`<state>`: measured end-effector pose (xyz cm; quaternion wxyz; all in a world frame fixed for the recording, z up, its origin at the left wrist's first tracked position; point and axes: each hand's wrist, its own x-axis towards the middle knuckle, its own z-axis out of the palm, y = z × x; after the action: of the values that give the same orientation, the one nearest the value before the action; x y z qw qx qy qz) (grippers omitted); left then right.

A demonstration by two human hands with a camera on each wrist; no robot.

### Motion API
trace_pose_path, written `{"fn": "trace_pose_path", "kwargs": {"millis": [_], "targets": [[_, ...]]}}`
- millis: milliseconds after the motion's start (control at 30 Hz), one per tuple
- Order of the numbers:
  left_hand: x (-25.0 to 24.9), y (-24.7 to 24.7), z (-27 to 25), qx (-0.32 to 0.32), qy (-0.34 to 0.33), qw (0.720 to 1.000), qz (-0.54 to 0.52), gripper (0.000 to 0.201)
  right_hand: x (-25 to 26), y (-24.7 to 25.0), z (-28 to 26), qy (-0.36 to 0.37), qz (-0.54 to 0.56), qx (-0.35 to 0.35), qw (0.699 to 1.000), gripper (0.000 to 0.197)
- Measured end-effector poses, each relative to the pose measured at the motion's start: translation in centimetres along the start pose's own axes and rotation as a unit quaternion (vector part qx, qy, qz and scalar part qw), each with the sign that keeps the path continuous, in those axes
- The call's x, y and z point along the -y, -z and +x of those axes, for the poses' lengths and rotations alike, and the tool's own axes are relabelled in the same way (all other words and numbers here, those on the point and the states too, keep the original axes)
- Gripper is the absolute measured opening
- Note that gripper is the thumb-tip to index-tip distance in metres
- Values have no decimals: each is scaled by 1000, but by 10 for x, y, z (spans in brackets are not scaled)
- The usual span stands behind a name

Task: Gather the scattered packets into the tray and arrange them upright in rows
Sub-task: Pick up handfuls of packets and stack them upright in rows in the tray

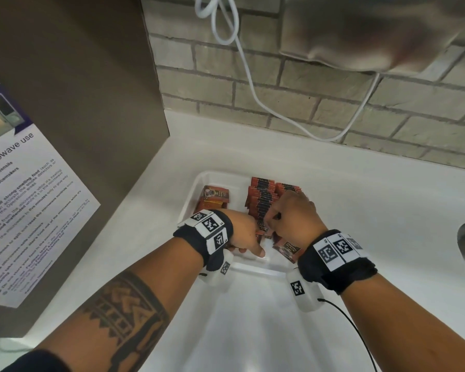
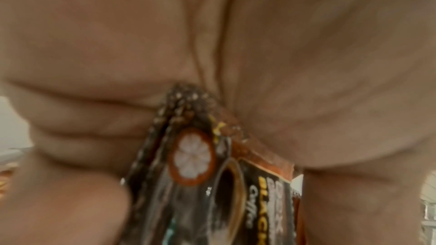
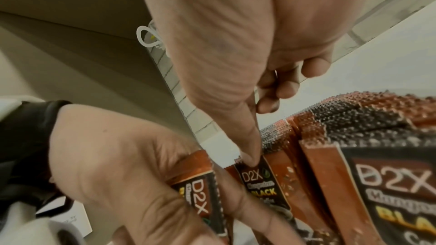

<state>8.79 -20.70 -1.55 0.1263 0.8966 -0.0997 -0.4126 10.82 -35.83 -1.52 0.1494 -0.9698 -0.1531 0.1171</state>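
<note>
Packets [image 1: 262,200] are standing in rows along the tray's [image 1: 199,183] right side while the left hand [image 1: 242,232] is pinching a small bunch and the right hand [image 1: 293,213] is thumbing one coffee sachet [image 3: 261,183] upright; slotting the bunch beside it likely comes next.

Both forearms are extended forward and downward with wrists banded; the left hand [image 1: 243,233] is curled, fingers and thumb pinched closed; the right hand [image 1: 293,214] is held knuckles-up, its thumb [image 3: 247,148] pressed downward.
</note>
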Motion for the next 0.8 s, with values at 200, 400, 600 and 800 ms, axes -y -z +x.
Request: {"fn": "trace_pose_path", "kwargs": {"millis": [200,400,600,800], "targets": [[-8,2,0,3,19,1000,9,56,1,2,0,-3,-14,19,1000,15],[-9,3,1,7,22,1000,-3,56,-1,4,0,0,-19,12,1000,17],[-11,4,-5,12,22,1000,-6,54,-3,6,1,4,-1,-6,1000,16],[3,10,-17,2,-13,991,-132,22,-7,21,-10,40,61,-29,997,16]]}}
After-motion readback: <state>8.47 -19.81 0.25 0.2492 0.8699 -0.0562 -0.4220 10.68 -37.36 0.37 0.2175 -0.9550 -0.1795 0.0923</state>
